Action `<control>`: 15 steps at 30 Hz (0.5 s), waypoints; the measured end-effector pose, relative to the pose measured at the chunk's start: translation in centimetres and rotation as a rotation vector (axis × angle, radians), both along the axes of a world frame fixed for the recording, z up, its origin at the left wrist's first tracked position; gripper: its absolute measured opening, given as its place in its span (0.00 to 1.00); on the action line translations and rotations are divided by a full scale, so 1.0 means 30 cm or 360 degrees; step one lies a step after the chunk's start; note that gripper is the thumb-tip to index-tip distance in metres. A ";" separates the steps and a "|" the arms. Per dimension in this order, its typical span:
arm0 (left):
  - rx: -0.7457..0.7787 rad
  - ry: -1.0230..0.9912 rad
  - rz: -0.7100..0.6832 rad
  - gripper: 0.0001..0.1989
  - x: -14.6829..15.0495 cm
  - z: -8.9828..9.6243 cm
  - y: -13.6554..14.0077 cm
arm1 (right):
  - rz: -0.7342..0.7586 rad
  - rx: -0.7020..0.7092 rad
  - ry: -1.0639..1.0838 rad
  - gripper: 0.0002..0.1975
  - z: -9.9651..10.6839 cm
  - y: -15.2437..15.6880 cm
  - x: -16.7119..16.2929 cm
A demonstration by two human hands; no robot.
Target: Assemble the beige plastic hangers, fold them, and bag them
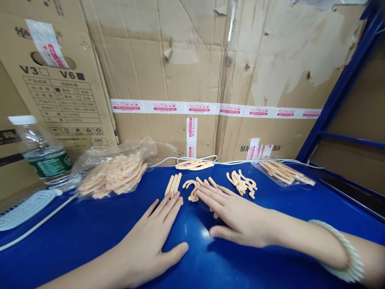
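My left hand [156, 237] lies flat on the blue tabletop, thumb spread. Its fingertips rest on the near ends of several straight wooden sticks [172, 184] laid side by side. With fingers stretched out, my right hand [237, 214] reaches over a small group of wooden pieces and hides part of it. Left of those fingers a curved, hook-like wooden piece [192, 192] shows. Beyond the right hand sits a loose pile of curved wooden pieces [242, 184]. Long thin wooden pieces [194, 164] lie at the back by the cardboard.
A clear bag of wooden pieces [116, 172] lies at the left, near a water bottle [48, 156] and a white comb-like brush [27, 208]. Another bag of sticks [285, 172] and a dark flat device [355, 196] lie right. A white cable [39, 224] crosses the left side.
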State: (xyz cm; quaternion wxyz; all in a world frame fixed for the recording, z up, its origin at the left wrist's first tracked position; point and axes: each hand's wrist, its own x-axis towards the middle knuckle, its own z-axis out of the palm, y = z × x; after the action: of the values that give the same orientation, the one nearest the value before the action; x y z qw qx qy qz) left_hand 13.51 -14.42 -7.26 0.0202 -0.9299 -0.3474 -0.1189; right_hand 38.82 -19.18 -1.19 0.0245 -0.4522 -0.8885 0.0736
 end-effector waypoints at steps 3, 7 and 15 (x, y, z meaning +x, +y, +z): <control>-0.0026 -0.0019 -0.0017 0.38 -0.002 -0.002 0.003 | -0.0075 -0.0131 -0.0026 0.42 -0.008 -0.059 0.031; -0.0113 -0.0011 -0.0118 0.39 -0.019 -0.019 0.031 | -0.0196 -0.0242 -0.0076 0.46 -0.036 -0.068 0.066; 0.0032 -0.0352 -0.0055 0.36 -0.012 0.011 0.015 | -0.0227 0.0033 -0.0045 0.46 -0.095 0.002 0.085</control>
State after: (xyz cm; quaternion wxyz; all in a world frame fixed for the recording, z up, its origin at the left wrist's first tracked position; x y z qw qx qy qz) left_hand 13.17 -13.98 -6.92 -0.0111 -0.9168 -0.3301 -0.2246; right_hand 41.38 -19.12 -4.03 0.0217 -0.5152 -0.8550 0.0560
